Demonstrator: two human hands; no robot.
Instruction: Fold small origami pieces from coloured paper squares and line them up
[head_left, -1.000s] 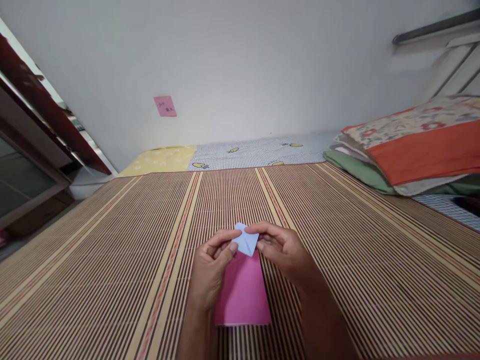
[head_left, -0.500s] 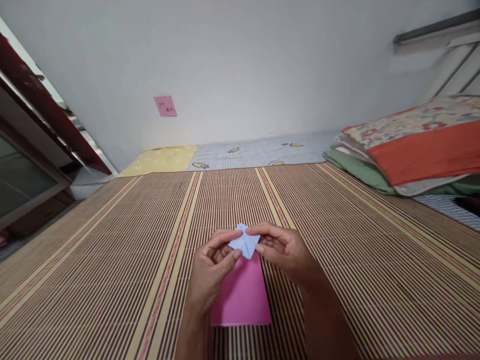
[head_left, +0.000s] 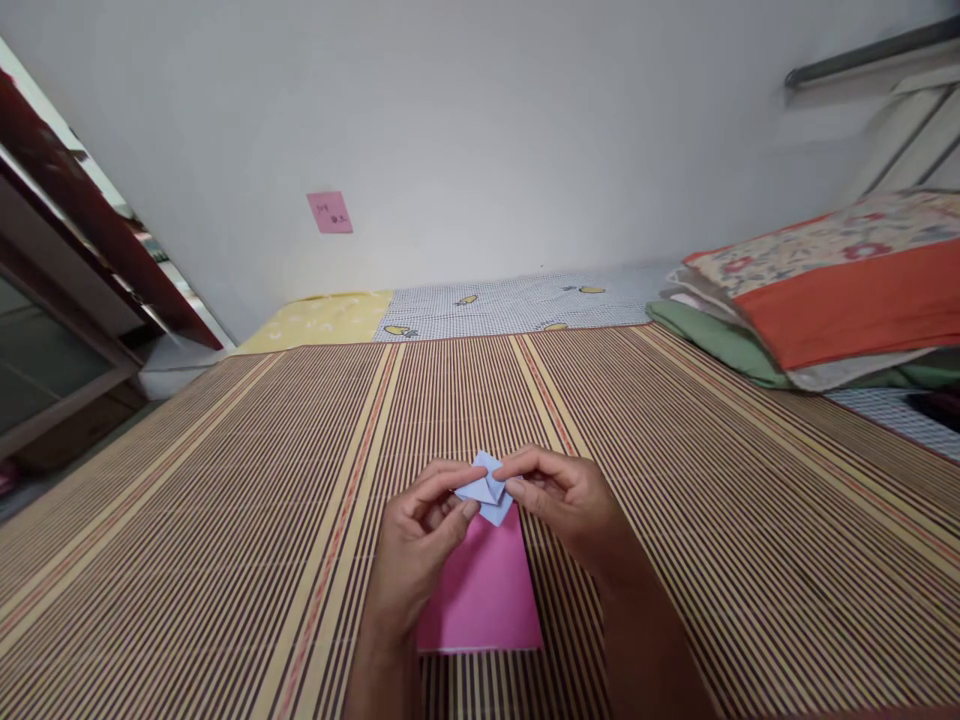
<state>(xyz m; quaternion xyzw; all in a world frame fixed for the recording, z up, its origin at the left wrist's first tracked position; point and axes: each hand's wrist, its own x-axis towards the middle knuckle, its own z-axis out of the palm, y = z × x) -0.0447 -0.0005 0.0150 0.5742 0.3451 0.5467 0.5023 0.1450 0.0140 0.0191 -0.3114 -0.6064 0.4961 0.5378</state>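
Striped matting spreads below a pale wall, and at the lower centre of the frame we hold a small folded blue paper by the far end of a pink sheet. Our left hand pinches its left side between fingers and thumb; our right hand has its fingers narrowed on the right side. It looks very light, thin and easily creased, likely to buckle under a hard squeeze, so we judge a gentle pinch near the side corners best.
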